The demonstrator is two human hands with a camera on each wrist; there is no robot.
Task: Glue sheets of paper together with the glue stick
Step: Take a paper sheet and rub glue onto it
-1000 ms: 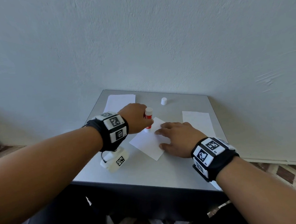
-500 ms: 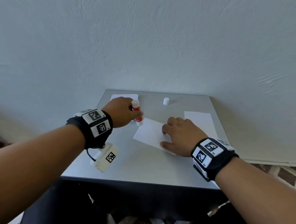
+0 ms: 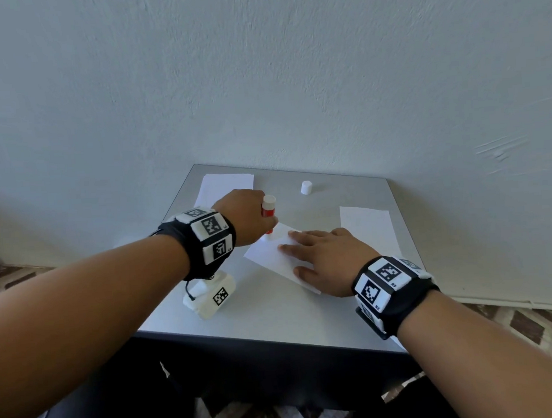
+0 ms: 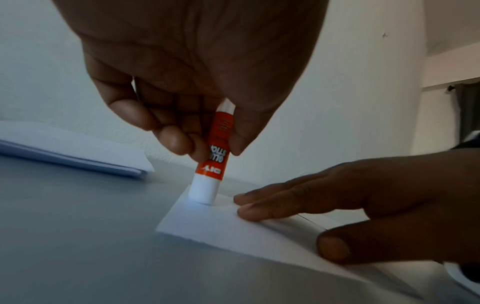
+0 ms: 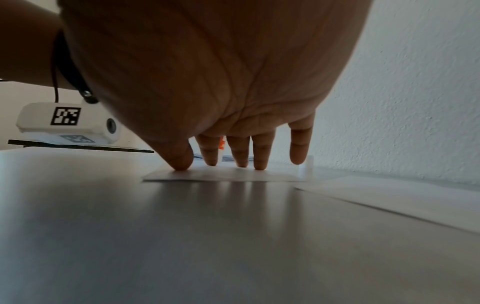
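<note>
White glue stick (image 4: 207, 174) tip touches sheet (image 4: 233, 230).

Bare table (image 3: 259, 319) lies near; cap (image 3: 306, 187) and side sheets (image 3: 366, 226) crowd the far half.

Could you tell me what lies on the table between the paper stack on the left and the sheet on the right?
In the head view, the middle sheet lies there, with both hands on it.

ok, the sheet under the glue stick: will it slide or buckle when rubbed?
Likely floppy: the sheet looks thin and lies flat on the smooth table. Probably would slide, hence the right hand pressing it. The glue stick works near a corner, which might curl.
</note>
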